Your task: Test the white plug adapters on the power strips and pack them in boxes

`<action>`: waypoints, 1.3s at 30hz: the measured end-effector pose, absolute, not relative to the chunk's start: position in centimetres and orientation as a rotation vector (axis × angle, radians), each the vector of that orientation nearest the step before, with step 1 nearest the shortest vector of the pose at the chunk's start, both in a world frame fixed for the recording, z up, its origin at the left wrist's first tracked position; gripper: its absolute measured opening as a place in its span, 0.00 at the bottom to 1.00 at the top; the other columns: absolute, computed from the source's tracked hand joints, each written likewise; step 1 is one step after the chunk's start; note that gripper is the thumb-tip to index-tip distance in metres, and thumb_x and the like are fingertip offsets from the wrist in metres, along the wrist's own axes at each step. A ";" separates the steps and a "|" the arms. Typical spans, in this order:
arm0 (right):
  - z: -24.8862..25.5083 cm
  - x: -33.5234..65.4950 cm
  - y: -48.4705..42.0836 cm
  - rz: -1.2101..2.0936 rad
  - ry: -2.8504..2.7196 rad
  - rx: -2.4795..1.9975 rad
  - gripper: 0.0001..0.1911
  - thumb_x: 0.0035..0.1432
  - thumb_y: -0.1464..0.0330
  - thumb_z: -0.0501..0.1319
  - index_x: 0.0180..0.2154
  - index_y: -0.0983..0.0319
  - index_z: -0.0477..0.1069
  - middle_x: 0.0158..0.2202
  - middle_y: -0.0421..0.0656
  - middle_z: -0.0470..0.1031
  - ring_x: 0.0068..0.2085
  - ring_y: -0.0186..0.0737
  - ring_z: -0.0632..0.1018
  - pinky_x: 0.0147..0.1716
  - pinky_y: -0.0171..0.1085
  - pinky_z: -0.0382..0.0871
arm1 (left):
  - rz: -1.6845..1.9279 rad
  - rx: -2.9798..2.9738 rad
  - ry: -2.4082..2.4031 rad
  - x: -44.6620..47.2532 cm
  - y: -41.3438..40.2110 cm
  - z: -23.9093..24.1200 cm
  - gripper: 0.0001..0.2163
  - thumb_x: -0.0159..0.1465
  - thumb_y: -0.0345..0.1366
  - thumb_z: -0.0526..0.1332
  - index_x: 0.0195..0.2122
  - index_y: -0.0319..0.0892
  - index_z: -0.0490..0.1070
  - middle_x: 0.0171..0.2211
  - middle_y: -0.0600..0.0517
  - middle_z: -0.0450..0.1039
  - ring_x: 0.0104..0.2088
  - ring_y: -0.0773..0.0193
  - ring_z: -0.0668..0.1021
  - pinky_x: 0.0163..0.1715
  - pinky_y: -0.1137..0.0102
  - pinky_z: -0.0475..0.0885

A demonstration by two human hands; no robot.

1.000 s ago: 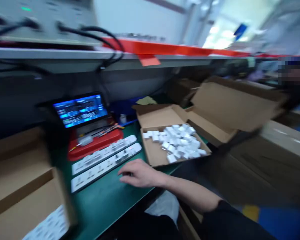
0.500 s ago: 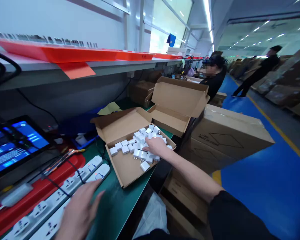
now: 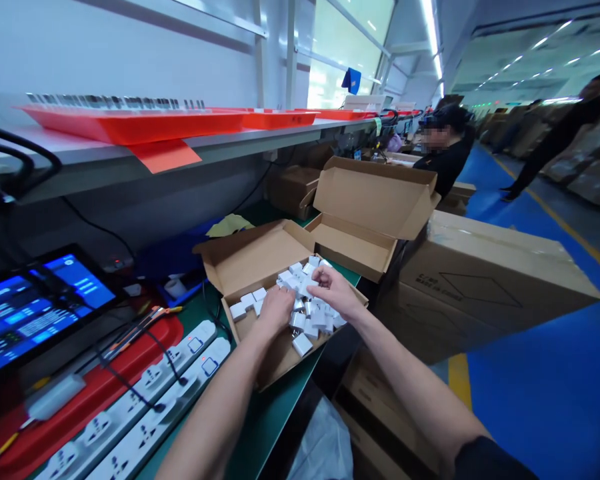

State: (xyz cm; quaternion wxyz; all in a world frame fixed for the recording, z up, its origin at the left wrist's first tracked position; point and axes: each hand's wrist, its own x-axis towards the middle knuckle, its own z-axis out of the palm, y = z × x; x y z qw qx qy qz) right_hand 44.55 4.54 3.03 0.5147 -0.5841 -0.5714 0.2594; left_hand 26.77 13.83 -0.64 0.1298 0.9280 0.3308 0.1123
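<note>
Several white plug adapters [image 3: 303, 344] lie piled in an open shallow cardboard box [image 3: 263, 377], some with metal prongs showing. Over the left part of the pile, my left hand [image 3: 279, 308] reaches in with its fingers curled closed; the fingertips are partly hidden among the adapters. On the far right side of the pile is my right hand [image 3: 337, 291], thumb and fingers pinched about a white adapter [image 3: 309, 285]. The two hands are close together but apart. The box's lid [image 3: 257, 250] is folded back behind the pile.
A second open cardboard box [image 3: 375, 200] stands behind. Power strips [image 3: 143, 393], a red tray [image 3: 165, 337] and a lit screen [image 3: 40, 300] are at left. Orange trays [image 3: 140, 127] sit on the shelf above. Large cartons [image 3: 495, 273] stand right; a seated person [image 3: 447, 150] is beyond.
My left hand has moved from above the power strips into the box of adapters. My right hand stays at the pile, now pinching an adapter. The view has shifted slightly left.
</note>
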 end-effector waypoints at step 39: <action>1.3 5.6 1.7 0.216 -2.962 -0.843 0.15 0.66 0.76 0.56 0.53 0.63 0.71 0.44 0.51 0.81 0.41 0.51 0.83 0.41 0.42 0.72 | 0.355 2.094 2.059 -14.4 -6.0 -1.4 0.16 0.70 0.30 0.58 0.56 0.45 0.76 0.53 0.44 0.81 0.53 0.50 0.81 0.50 0.63 0.73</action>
